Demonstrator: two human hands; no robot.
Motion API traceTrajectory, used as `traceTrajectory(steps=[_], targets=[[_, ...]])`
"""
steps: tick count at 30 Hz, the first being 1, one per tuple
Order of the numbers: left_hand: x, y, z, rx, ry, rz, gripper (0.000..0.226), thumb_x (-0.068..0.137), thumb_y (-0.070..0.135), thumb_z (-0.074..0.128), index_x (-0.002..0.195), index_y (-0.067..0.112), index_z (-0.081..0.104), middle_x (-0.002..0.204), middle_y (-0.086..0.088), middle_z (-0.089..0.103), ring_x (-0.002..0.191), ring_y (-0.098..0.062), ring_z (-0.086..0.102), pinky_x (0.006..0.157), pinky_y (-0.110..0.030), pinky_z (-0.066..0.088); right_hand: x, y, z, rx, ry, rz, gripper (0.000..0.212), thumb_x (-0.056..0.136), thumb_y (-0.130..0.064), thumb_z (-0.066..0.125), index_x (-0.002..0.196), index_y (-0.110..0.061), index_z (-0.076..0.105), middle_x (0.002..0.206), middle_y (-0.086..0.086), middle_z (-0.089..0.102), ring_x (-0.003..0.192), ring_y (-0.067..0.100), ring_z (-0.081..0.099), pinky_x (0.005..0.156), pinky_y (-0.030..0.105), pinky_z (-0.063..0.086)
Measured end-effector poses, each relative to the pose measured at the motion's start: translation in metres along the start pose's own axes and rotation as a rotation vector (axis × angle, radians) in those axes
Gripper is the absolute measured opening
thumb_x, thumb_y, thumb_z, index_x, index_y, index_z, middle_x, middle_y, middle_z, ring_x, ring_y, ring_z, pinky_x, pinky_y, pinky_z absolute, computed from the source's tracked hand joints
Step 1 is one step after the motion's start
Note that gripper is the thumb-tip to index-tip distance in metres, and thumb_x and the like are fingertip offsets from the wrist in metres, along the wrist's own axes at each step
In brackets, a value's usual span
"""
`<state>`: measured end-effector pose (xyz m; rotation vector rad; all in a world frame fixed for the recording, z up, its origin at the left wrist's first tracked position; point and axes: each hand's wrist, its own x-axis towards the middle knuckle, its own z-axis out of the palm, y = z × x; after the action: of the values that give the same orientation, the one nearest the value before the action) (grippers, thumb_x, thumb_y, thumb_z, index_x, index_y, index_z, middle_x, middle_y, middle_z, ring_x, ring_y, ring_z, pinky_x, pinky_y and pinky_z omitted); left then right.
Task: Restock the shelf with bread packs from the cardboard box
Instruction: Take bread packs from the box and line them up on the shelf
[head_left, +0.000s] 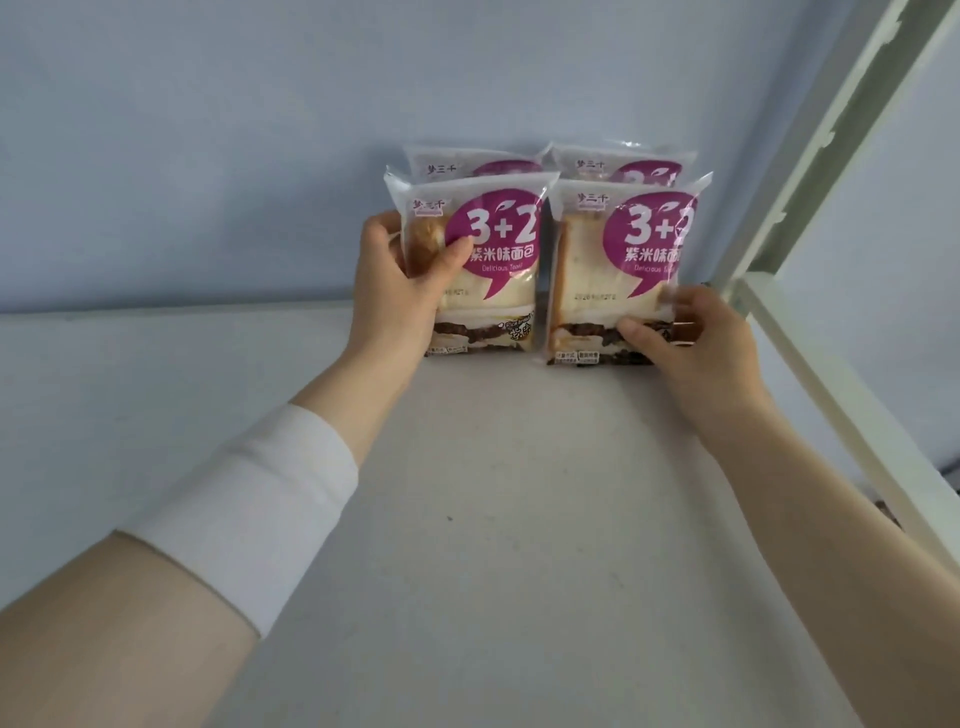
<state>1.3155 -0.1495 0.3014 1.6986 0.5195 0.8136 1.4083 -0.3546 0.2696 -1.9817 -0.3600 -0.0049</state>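
nearest to us, our two forearms reach out over the white shelf. the left one wears a white sleeve band partway up, and the right one is bare. a small dark speck lies on the shelf between the arms.

further in, our left hand is grasping the front left bread pack. the thumb lies across its printed face and the fingers curl round its left edge. just to the right, our right hand is grasping the front right bread pack low at its right corner, with the thumb on the front and the fingers curled at the wrapper's edge. both packs are upright with their bottoms down at the shelf, side by side with a narrow gap between them. each shows a purple speech-bubble label marked "3+2" over sliced bread with a dark filling.

right behind them stand the back left bread pack and the back right bread pack, of the same kind. we see only their tops above the front pair.

farthest off, a pale blue wall rises behind the packs. on the right, a white shelf frame slants up past the right hand.
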Motion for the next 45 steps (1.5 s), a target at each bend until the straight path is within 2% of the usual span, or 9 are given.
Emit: traceTrajectory(steps=[3, 6, 11, 14, 18, 25, 28, 36, 45], targets=[[-0.004, 0.001, 0.005, 0.112, 0.054, 0.085, 0.044, 0.08, 0.027, 0.07, 0.107, 0.015, 0.038, 0.099, 0.011, 0.055, 0.087, 0.01, 0.056, 0.077, -0.01, 0.048, -0.004, -0.005, 0.002, -0.005, 0.034, -0.002, 0.042, 0.077, -0.028, 0.073, 0.114, -0.018, 0.055, 0.098, -0.008, 0.058, 0.087, 0.01, 0.054, 0.072, 0.013, 0.041], [-0.009, 0.001, 0.008, 0.268, 0.15, 0.135, 0.051, 0.079, 0.034, 0.069, 0.114, 0.007, 0.045, 0.107, 0.001, 0.047, 0.108, -0.014, 0.051, 0.094, -0.029, 0.044, -0.011, -0.008, 0.005, -0.06, 0.075, -0.021, 0.047, 0.079, -0.028, 0.071, 0.121, -0.016, 0.052, 0.101, -0.009, 0.054, 0.085, 0.009, 0.05, 0.059, -0.003, 0.034], [-0.011, 0.01, 0.01, 0.277, 0.158, 0.093, 0.061, 0.08, 0.036, 0.068, 0.123, 0.002, 0.041, 0.123, -0.009, 0.05, 0.115, -0.02, 0.05, 0.099, -0.036, 0.044, -0.023, -0.014, 0.008, -0.18, 0.065, -0.024, 0.075, 0.082, -0.026, 0.068, 0.143, -0.018, 0.027, 0.125, 0.0, 0.056, 0.11, 0.018, 0.054, 0.082, 0.019, 0.036], [-0.02, 0.022, 0.006, 0.235, 0.14, 0.017, 0.076, 0.083, 0.034, 0.065, 0.138, 0.005, 0.022, 0.136, -0.011, 0.04, 0.125, -0.019, 0.043, 0.106, -0.033, 0.038, -0.034, -0.027, 0.003, -0.308, 0.01, 0.023, 0.092, 0.083, -0.031, 0.066, 0.149, -0.018, 0.003, 0.149, 0.006, 0.035, 0.135, 0.024, 0.034, 0.107, 0.035, 0.03], [-0.052, 0.032, -0.01, 0.539, 0.109, 0.109, 0.078, 0.086, 0.036, 0.059, 0.143, 0.006, 0.016, 0.145, -0.014, 0.027, 0.136, -0.026, 0.027, 0.107, -0.035, 0.027, -0.068, -0.048, -0.008, -0.587, -0.023, -0.023, 0.086, 0.088, -0.032, 0.058, 0.149, -0.015, 0.0, 0.155, 0.012, 0.017, 0.143, 0.03, 0.016, 0.115, 0.043, 0.018], [-0.136, 0.051, -0.054, 1.229, -0.612, 0.415, 0.059, 0.093, 0.036, 0.048, 0.139, 0.007, 0.025, 0.145, -0.019, 0.031, 0.134, -0.037, 0.027, 0.108, -0.051, 0.026, -0.179, -0.077, -0.023, -1.206, -0.211, -0.084, 0.067, 0.094, -0.04, 0.044, 0.148, -0.015, 0.012, 0.156, 0.016, 0.006, 0.144, 0.035, 0.0, 0.117, 0.049, 0.011], [-0.17, 0.063, -0.079, 1.425, -0.736, 0.489, 0.055, 0.095, 0.035, 0.043, 0.138, 0.005, 0.028, 0.144, -0.021, 0.032, 0.135, -0.038, 0.024, 0.109, -0.053, 0.021, -0.234, -0.09, -0.03, -1.246, -0.221, -0.008, 0.064, 0.094, -0.042, 0.042, 0.146, -0.014, 0.017, 0.154, 0.016, 0.016, 0.144, 0.035, 0.006, 0.116, 0.051, 0.014], [-0.273, 0.137, -0.109, 1.534, -0.958, 0.563, 0.059, 0.093, 0.04, 0.044, 0.141, 0.011, 0.026, 0.141, -0.016, 0.038, 0.125, -0.038, 0.041, 0.099, -0.047, 0.037, -0.364, -0.116, -0.099, -1.258, -0.395, 0.14, 0.06, 0.094, -0.045, 0.04, 0.145, -0.018, 0.024, 0.144, 0.013, 0.036, 0.135, 0.033, 0.03, 0.109, 0.051, 0.028], [-0.472, 0.189, -0.04, 1.5, -1.396, 0.818, 0.053, 0.094, 0.043, 0.043, 0.137, 0.011, 0.038, 0.137, -0.011, 0.047, 0.122, -0.031, 0.046, 0.097, -0.035, 0.037, -0.532, -0.058, -0.239, -1.158, -0.463, 0.35, 0.062, 0.087, -0.058, 0.042, 0.137, -0.023, 0.031, 0.128, 0.009, 0.052, 0.115, 0.034, 0.051, 0.096, 0.051, 0.043]])
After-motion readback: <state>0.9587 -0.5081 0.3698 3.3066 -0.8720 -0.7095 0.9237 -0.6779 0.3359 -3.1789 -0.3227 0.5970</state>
